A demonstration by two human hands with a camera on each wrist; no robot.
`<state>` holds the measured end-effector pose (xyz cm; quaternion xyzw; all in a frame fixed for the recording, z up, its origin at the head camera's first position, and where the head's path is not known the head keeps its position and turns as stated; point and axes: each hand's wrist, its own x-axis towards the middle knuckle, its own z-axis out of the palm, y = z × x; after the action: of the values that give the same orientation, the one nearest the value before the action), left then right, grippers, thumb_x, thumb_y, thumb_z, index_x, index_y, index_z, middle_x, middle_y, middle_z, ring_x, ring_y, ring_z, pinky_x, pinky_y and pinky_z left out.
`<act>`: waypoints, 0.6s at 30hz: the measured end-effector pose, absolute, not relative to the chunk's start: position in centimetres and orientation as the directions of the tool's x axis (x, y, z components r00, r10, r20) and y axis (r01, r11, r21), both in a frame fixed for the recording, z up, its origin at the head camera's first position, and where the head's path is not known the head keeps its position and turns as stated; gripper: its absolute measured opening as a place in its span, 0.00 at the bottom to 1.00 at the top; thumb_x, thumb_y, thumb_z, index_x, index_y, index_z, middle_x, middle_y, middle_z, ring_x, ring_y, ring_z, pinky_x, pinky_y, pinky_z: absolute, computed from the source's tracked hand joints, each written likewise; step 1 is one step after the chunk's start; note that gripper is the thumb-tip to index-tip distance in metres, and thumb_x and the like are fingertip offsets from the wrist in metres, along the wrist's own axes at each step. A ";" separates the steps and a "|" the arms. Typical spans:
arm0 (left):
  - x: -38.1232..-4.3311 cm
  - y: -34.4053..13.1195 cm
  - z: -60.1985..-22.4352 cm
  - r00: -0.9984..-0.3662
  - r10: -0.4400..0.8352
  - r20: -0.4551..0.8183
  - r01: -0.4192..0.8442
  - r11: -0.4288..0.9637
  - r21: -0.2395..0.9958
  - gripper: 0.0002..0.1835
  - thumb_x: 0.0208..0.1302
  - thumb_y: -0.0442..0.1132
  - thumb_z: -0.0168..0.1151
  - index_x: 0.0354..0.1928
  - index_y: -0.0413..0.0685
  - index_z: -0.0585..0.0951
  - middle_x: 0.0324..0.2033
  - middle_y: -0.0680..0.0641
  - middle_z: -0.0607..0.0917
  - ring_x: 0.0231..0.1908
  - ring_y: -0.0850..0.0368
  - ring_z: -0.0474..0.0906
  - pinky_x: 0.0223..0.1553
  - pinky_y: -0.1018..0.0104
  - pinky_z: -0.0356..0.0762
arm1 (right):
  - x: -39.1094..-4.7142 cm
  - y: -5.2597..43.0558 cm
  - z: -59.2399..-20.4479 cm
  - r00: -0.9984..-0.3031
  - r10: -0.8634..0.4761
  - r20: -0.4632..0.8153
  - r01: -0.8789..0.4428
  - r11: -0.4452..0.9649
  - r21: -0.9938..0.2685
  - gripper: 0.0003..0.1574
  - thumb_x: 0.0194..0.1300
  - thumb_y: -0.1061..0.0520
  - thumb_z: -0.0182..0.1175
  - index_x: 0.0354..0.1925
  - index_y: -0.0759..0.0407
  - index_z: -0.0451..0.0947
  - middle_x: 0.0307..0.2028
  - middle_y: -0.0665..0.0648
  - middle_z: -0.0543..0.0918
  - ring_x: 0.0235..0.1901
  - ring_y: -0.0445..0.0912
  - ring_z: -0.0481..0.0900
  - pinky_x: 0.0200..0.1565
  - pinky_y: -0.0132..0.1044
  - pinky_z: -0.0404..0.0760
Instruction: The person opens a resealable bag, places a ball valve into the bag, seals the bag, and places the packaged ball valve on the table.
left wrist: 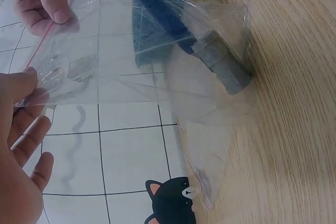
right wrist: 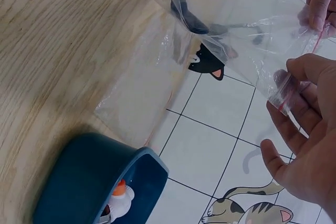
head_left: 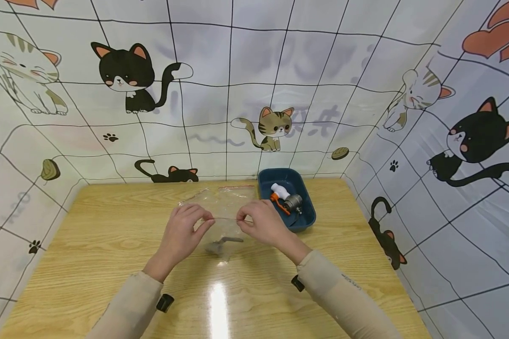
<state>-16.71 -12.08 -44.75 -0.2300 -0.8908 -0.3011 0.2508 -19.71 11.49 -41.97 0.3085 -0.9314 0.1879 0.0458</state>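
A person's left hand (head_left: 184,231) and right hand (head_left: 266,225) pinch the red-striped edge of a clear bag (head_left: 226,229) at 9 and 3 o'clock above a wooden table (head_left: 110,226). A grey part (left wrist: 226,64) hangs low inside, toward 6 o'clock; whether the seal is closed cannot be told. Good handling here likely means pulling the edge straight between the 2 grips, pressing along the full stripe and letting the part's weight rest at the bottom. Toward 12 o'clock, another bag (right wrist: 139,90) lies on the tabletop; at 2 o'clock stands a blue bin (right wrist: 84,177) holding a white-and-orange item (head_left: 280,190) and a metal cylinder (head_left: 294,202). Glare (head_left: 218,306) streaks the wood at 6 o'clock. White sheeting (head_left: 212,56), gridded and cat-printed, rises at 9, 12 and 3 o'clock.
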 end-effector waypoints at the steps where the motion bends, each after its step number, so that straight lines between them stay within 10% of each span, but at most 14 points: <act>1: -16.7 -12.1 -44.7 -0.766 0.258 0.589 0.562 0.713 0.419 0.05 0.58 0.42 0.71 0.30 0.55 0.82 0.31 0.56 0.85 0.45 0.52 0.78 0.58 0.43 0.67 | -19.7 11.5 -42.0 -0.801 -0.559 0.212 -0.598 0.738 -0.313 0.05 0.64 0.52 0.64 0.30 0.42 0.81 0.32 0.40 0.84 0.38 0.40 0.80 0.59 0.52 0.71; 18: -16.7 -12.3 -44.5 -0.784 0.241 0.572 0.535 0.731 0.425 0.05 0.58 0.41 0.70 0.31 0.55 0.82 0.31 0.56 0.85 0.46 0.53 0.79 0.51 0.50 0.69 | -19.8 12.4 -42.8 -0.790 -0.550 0.271 -0.610 0.748 -0.260 0.06 0.64 0.50 0.64 0.30 0.42 0.78 0.32 0.41 0.82 0.39 0.40 0.78 0.58 0.50 0.72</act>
<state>-16.71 -12.33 -44.54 -0.2162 -0.8966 -0.2966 0.2477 -19.79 12.38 -42.83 0.3118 -0.9308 0.1691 0.0887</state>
